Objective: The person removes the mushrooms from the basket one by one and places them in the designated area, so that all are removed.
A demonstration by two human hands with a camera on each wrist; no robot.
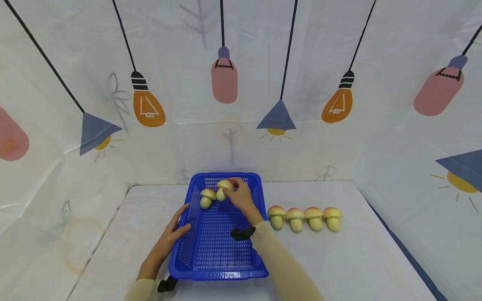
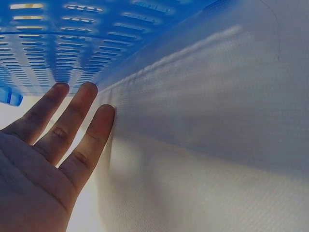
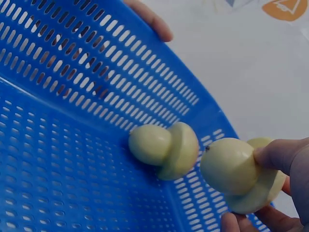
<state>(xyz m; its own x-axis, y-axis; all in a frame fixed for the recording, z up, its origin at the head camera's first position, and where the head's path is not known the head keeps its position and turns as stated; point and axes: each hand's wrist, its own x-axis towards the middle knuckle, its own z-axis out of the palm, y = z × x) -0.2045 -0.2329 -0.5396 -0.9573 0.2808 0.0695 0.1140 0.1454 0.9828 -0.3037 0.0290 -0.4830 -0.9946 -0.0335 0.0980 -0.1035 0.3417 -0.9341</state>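
Mushroom [image 1: 224, 184], pale yellow with a reddish blush on its cap, is pinched between the thumb and fingers of the right hand [image 1: 242, 196], inside the far end of a blue basket [image 1: 222, 246]. Whether it touches the basket floor, I cannot tell. Just to its left, a second mushroom [image 1: 206, 202] lies in the basket. The left hand [image 1: 171, 234] rests at the basket's left side, thumb at the rim, its other fingers spread and nearly straight outside the wall, curled round nothing. Four more mushrooms [image 1: 295, 214] form a row on the white table [image 1: 376, 251], right of the basket. Behind stands a white sheet [image 1: 180, 154] printed with hanging lamps [image 1: 224, 85].
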